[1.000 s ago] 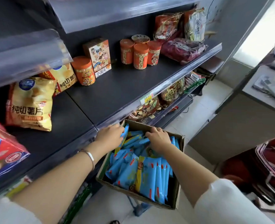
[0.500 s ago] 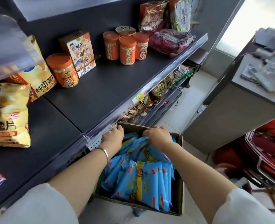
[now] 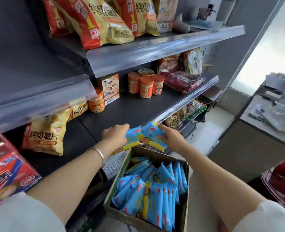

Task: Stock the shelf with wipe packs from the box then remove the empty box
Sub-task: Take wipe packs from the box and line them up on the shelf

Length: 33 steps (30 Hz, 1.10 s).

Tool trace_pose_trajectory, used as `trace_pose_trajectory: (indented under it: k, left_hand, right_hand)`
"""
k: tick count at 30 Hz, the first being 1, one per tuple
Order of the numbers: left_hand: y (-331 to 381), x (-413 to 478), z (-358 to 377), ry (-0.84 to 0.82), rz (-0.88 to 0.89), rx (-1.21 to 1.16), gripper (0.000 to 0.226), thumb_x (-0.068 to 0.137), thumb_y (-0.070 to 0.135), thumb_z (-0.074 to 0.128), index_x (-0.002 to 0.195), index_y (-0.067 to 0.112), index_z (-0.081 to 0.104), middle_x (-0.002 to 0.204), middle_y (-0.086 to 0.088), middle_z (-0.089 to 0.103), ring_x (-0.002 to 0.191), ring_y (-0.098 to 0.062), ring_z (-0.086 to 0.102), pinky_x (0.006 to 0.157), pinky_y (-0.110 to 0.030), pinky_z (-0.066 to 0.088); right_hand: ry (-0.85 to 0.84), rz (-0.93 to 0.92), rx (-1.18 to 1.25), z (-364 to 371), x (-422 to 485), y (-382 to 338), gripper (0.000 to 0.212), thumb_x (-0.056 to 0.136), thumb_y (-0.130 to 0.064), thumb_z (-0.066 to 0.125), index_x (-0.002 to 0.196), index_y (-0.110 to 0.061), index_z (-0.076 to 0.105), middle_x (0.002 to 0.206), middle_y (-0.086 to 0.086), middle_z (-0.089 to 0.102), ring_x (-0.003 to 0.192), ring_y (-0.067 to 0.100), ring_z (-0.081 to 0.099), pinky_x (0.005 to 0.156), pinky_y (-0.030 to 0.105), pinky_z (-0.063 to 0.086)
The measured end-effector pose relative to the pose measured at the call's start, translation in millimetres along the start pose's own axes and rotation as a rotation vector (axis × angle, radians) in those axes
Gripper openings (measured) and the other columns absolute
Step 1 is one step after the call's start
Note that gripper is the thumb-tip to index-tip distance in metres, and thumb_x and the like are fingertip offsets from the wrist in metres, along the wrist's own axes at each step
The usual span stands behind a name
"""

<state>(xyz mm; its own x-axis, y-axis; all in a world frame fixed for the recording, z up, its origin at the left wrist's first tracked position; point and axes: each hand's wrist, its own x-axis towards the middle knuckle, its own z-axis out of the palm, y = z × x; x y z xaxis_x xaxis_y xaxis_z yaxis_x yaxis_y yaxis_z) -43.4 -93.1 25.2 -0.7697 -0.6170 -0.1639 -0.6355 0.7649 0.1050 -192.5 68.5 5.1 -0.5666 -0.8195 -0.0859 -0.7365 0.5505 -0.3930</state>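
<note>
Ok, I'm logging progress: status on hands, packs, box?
Left hand and right hand both grip one bundle of wipe packs at the shelf edge. Box far from empty. Nothing blocking the shelf spot.

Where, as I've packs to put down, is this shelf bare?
Bare: the dark shelf from the orange jars forward to the front rail, right of the yellow chip bag. Crowded: the back row and the right end under the red bag.
</note>
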Motion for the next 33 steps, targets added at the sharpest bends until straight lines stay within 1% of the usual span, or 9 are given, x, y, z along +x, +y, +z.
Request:
trace_pose_trajectory:
  k: [4, 7, 11, 13, 17, 22, 26, 30, 33]
  left_hand:
    - [-11.1, -35.5, -49.5, 0.231, -0.081, -0.038, 0.025, 0.094, 0.023, 0.047, 0.119, 0.021, 0.045, 0.111, -0.006, 0.062, 0.100, -0.028, 0.060, 0.073, -0.033, 0.043]
    - [-26.8, -71.1, -83.6, 0.404, -0.115, -0.033, 0.028, 0.094, 0.030, 0.048, 0.121, 0.022, 0.046, 0.105, -0.006, 0.064, 0.093, -0.028, 0.062, 0.070, -0.034, 0.046]
    - [-48.3, -128.0, -125.8, 0.543, -0.171, 0.008, 0.028, 0.095, 0.032, 0.047, 0.121, 0.021, 0.046, 0.111, -0.007, 0.062, 0.101, -0.033, 0.059, 0.069, -0.036, 0.040]
    - [-60.7, -157.3, -148.8, 0.629, -0.168, 0.073, 0.025, 0.095, 0.031, 0.048, 0.118, 0.021, 0.047, 0.109, -0.004, 0.062, 0.101, -0.031, 0.059, 0.068, -0.035, 0.037]
    - [-102.5, -213.2, -200.4, 0.739, -0.270, 0.043, 0.026, 0.094, 0.033, 0.050, 0.119, 0.028, 0.047, 0.103, -0.003, 0.062, 0.094, -0.028, 0.058, 0.068, -0.033, 0.037]
    - [-185.1, -270.3, -241.6, 0.787, -0.370, 0.037, 0.024, 0.092, 0.030, 0.053, 0.116, 0.028, 0.050, 0.092, 0.000, 0.061, 0.095, -0.028, 0.057, 0.073, -0.035, 0.034]
    - [-267.9, -313.0, -257.0, 0.767, -0.455, 0.075, 0.023, 0.093, 0.028, 0.052, 0.116, 0.030, 0.047, 0.095, 0.007, 0.057, 0.101, -0.023, 0.051, 0.089, -0.040, 0.030]
    - [-350.9, -348.1, -272.0, 0.774, -0.533, 0.096, 0.021, 0.094, 0.028, 0.050, 0.114, 0.031, 0.046, 0.096, 0.010, 0.056, 0.090, -0.016, 0.048, 0.086, -0.037, 0.031]
    - [-412.3, -365.5, -279.3, 0.743, -0.575, 0.096, 0.023, 0.093, 0.028, 0.052, 0.116, 0.031, 0.048, 0.104, 0.009, 0.057, 0.098, -0.018, 0.053, 0.087, -0.038, 0.032]
  right_hand:
    - [0.179, -0.161, -0.005, -32.1, -4.5, -46.3, 0.039, 0.099, -0.024, 0.043, 0.137, -0.020, 0.038, 0.117, 0.010, 0.055, 0.105, 0.033, 0.054, 0.083, 0.042, 0.045]
    - [0.320, -0.296, 0.021, -51.3, -10.7, -88.1, 0.042, 0.099, -0.024, 0.044, 0.140, -0.024, 0.037, 0.124, 0.006, 0.055, 0.113, 0.032, 0.052, 0.090, 0.044, 0.040]
    - [0.494, -0.472, 0.066, -75.3, -24.3, -150.7, 0.043, 0.096, -0.021, 0.048, 0.139, -0.026, 0.041, 0.122, 0.003, 0.057, 0.115, 0.028, 0.052, 0.090, 0.041, 0.036]
    - [0.545, -0.569, 0.101, -85.8, -32.2, -182.6, 0.043, 0.096, -0.020, 0.050, 0.138, -0.025, 0.043, 0.122, 0.003, 0.058, 0.115, 0.027, 0.052, 0.090, 0.041, 0.036]
    - [0.600, -0.764, 0.159, -100.9, -43.8, -252.8, 0.044, 0.095, -0.018, 0.051, 0.138, -0.024, 0.043, 0.117, 0.003, 0.057, 0.109, 0.027, 0.054, 0.089, 0.042, 0.035]
    - [0.648, -0.960, 0.068, -99.0, -49.5, -358.2, 0.042, 0.095, -0.021, 0.051, 0.137, -0.024, 0.046, 0.111, 0.004, 0.058, 0.104, 0.028, 0.055, 0.082, 0.040, 0.036]
    - [0.667, -1.066, -0.006, -82.4, -49.9, -445.5, 0.042, 0.094, -0.022, 0.050, 0.136, -0.028, 0.047, 0.109, 0.002, 0.059, 0.101, 0.029, 0.055, 0.078, 0.039, 0.036]
    - [0.613, -1.116, -0.034, -59.7, -46.1, -528.3, 0.044, 0.096, -0.022, 0.047, 0.138, -0.030, 0.043, 0.113, 0.001, 0.057, 0.106, 0.027, 0.053, 0.084, 0.040, 0.036]
    - [0.583, -1.130, -0.071, -39.2, -37.5, -583.1, 0.043, 0.097, -0.023, 0.044, 0.139, -0.031, 0.041, 0.114, 0.000, 0.056, 0.107, 0.026, 0.052, 0.085, 0.039, 0.036]
